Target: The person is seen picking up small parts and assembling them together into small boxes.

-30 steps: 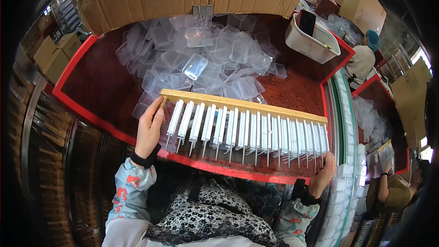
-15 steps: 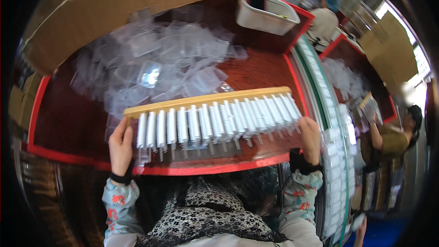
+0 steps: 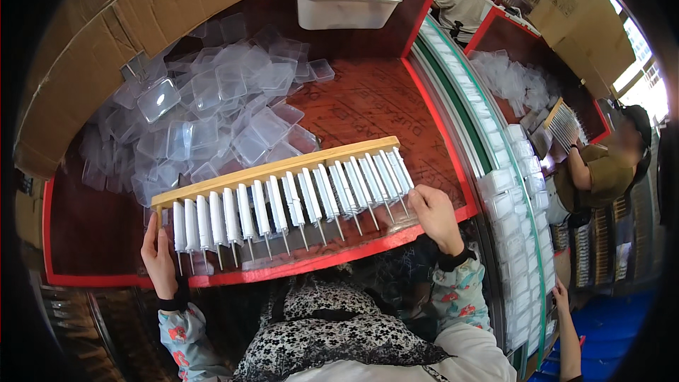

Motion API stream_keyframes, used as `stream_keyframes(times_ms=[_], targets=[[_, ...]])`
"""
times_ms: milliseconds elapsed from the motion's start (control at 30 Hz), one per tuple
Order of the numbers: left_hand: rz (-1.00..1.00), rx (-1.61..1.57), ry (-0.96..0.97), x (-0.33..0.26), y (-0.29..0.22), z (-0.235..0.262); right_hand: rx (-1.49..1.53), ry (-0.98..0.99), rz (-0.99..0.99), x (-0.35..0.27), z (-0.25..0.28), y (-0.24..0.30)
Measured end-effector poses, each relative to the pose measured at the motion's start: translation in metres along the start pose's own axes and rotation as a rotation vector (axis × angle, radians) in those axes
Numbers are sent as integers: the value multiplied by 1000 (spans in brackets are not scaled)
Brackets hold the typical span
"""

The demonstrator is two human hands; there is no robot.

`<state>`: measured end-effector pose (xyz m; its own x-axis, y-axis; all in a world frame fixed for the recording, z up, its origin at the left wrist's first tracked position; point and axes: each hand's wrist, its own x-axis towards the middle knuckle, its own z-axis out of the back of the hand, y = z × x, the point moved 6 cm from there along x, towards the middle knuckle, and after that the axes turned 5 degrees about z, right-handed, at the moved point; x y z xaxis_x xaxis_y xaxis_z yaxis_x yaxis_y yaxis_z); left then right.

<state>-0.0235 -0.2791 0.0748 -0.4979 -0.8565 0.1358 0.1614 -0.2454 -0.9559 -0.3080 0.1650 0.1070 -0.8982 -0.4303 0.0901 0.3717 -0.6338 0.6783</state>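
A wooden rack (image 3: 276, 172), a long bar with a row of thin metal rods, lies slantwise across the front of the red-edged worktable (image 3: 375, 102). Its rods point toward me and carry stacks of thin white pieces (image 3: 258, 210); their kind I cannot make out. At the rack's left end, my left hand (image 3: 160, 258) is closed around the outermost part, thumb up. My right hand (image 3: 436, 218) pinches the other end, by the last rods. Behind the bar spreads a loose heap of clear plastic lids or shallow cases (image 3: 233, 88).
A white bin (image 3: 346, 10) holding a dark flat device hangs at the table's far edge. Bent cardboard (image 3: 141, 18) walls the back left. Right of the table runs a conveyor (image 3: 520, 219) with rows of clear cases. Co-workers stand beyond, one holding a similar rack (image 3: 564, 124).
The whole view has shifted, so the table and bin sit further left. The rack slants more, its left end nearer me, and its rods show more clearly. Both hands keep hold.
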Motion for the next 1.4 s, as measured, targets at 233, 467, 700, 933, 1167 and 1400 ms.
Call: stream_keyframes(times_ms=[233, 467, 700, 933, 1167, 1400], targets=[[-61, 136, -100, 8, 20, 31, -112, -19, 116, 5, -21, 23], [126, -167, -402, -18, 15, 59, 34, 445, 259, 62, -17, 41], [291, 55, -70, -118, 95, -69, 22, 171, 676, 308, -111, 55], [-402, 642, -106, -142, 48, -132, -164, 115, 418, 440, -213, 55], [-459, 706, -143, -153, 55, -118, -197, 337, 352, 393, -229, 47], [-268, 621, -3, -128, 62, -126, 179, 162, 330, 281, -182, -35]])
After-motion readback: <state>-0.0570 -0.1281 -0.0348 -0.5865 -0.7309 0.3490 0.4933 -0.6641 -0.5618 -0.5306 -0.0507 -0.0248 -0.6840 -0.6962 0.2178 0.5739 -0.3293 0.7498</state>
